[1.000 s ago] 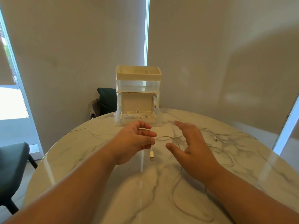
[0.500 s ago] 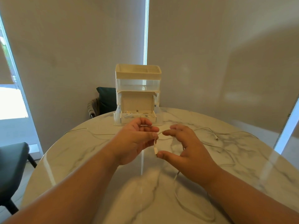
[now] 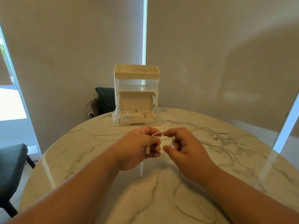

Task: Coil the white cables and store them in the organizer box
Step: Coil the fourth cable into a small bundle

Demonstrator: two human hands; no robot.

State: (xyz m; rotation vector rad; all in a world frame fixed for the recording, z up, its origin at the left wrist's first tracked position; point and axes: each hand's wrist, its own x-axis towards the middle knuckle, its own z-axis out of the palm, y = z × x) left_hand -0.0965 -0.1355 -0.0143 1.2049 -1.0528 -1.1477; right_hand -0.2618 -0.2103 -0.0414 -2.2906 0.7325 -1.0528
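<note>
My left hand (image 3: 140,147) holds the plug end of a thin white cable (image 3: 175,189), the white connector lying across its palm and the cord bending over its fingertips. My right hand (image 3: 182,147) pinches the same cord with its forefinger right beside the left fingertips. The rest of this cable loops down across the marble table (image 3: 80,159) under my right forearm. A second white cable (image 3: 215,136) trails over the table's far right. The cream organizer box (image 3: 136,94) stands at the far edge, its bottom drawer open with coiled cables inside.
Another thin cord (image 3: 90,134) runs along the table's far left. A dark chair (image 3: 11,159) stands at the left edge and a second chair (image 3: 103,101) behind the box. Walls and window strips close the background.
My left hand has taken the connector into its palm and turned the cord upward. My right hand closed in from an open spread and now pinches the cord at the left fingertips.
</note>
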